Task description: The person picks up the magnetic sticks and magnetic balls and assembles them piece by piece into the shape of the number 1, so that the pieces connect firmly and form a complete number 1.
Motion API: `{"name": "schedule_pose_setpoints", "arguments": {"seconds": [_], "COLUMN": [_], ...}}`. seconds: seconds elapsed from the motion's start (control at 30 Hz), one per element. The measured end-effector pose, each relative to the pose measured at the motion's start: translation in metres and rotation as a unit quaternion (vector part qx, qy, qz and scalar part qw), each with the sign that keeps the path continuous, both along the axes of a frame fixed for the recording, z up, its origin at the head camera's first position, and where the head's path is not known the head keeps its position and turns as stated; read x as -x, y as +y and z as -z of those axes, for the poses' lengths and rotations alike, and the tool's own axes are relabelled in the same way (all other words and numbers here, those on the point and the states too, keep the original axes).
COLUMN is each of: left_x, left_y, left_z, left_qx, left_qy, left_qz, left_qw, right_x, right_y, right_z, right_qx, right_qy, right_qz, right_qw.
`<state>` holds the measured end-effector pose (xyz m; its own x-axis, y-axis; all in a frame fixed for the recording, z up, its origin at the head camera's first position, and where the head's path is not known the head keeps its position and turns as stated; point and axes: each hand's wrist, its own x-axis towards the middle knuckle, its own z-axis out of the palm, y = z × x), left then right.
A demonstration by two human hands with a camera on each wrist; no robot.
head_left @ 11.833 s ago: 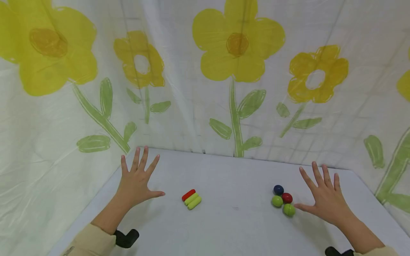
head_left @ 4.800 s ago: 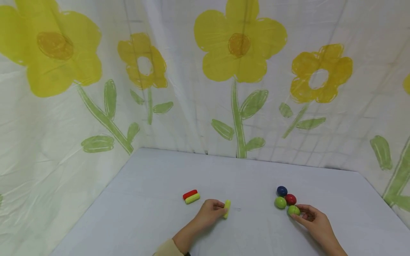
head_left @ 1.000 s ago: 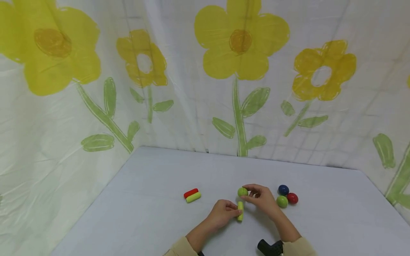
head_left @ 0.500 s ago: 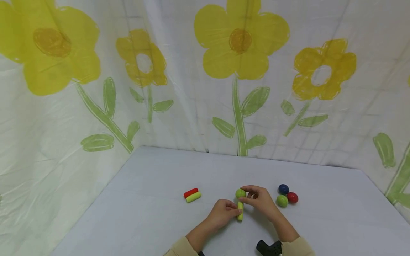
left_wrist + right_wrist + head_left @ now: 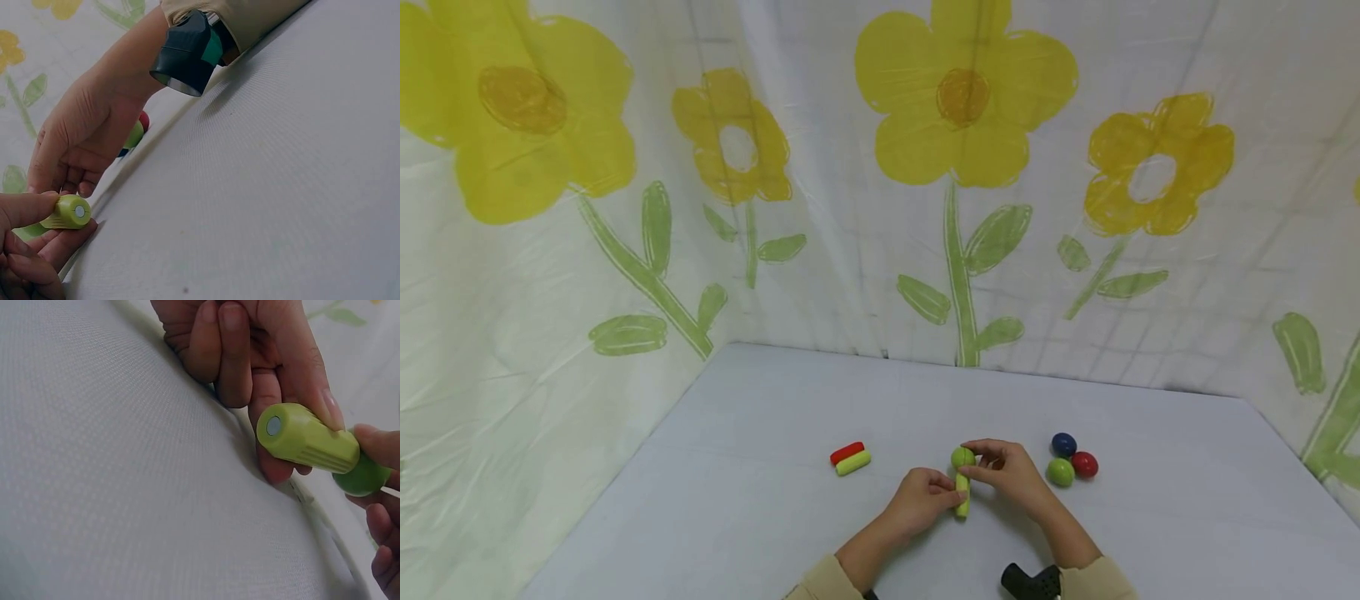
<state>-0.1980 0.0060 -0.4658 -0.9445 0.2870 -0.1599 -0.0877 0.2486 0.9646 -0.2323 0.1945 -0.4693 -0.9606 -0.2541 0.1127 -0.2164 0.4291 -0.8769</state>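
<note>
Near the middle of the white table, my left hand (image 5: 917, 504) pinches a yellow-green magnetic rod (image 5: 962, 508) between thumb and fingers. A pale round disc shows in the rod's near end in both wrist views. My right hand (image 5: 1013, 471) holds a green ball (image 5: 962, 456) at the far end of that rod. In the right wrist view, the ball (image 5: 361, 478) sits against the end of the rod (image 5: 309, 440), in line with it. Part of the ball is covered by the right fingers.
Left of the hands lie a red rod (image 5: 847, 452) and another yellow-green rod (image 5: 853, 463), side by side. To the right a blue ball (image 5: 1063, 444), a red ball (image 5: 1085, 464) and a green ball (image 5: 1061, 472) are clustered. A flowered curtain (image 5: 820, 275) hangs behind the table (image 5: 760, 417).
Earlier both hands were spread and apart. The left took one rod from its group, the right one green ball. In the last second the ball came down against the rod's far end.
</note>
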Motion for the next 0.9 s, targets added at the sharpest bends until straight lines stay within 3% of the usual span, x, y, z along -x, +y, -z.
{"name": "schedule_pose_setpoints", "arguments": {"seconds": [0.57,0.9], "left_x": [0.0004,-0.0007], "left_y": [0.0004,0.0011], "left_z": [0.0012,0.0022], "left_qx": [0.001,-0.005], "left_qy": [0.0,0.014], "left_qz": [0.001,-0.008], "left_qw": [1.0,0.9999], "right_x": [-0.0022,-0.0083], "right_y": [0.0013,0.0101], "right_z": [0.0004,-0.0078], "right_qx": [0.008,0.021], "right_qy": [0.0,-0.002], "right_qz": [-0.006,0.056], "right_qw": [0.9999,0.9982]}}
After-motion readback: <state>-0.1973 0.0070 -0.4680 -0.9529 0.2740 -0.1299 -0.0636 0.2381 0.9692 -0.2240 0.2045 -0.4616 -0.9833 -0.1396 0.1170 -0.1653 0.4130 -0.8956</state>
